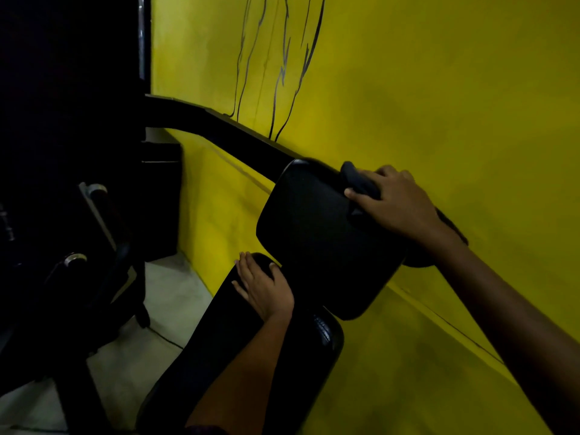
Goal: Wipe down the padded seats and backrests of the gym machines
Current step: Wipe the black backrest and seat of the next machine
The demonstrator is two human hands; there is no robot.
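pressing a dark cloth (357,180) onto the upper right corner of the black backrest pad (326,233), the right hand (395,205) has its thumb on the pad face & fingers curled over the cloth, gripping it. cloth is bunched, dark grey/black, sticking out past the fingertips toward the top edge of the pad. left hand (263,287) lies flat w/ fingers straight & spread, palm down on the top end of the long black seat pad (251,356), just below the backrest pad; holds nothing. seat pad runs from bottom centre up to where it meets the backrest pad, its right edge shiny. a black frame arm (219,127) curves from the upper left down behind the backrest pad. yellow wall (439,89) w/ thin black painted lines fills the right & top. at left, dark machine parts w/ two metal-capped bars (94,189), pale floor (163,296) beneath. scene is dim, so detail at left is hard to read.
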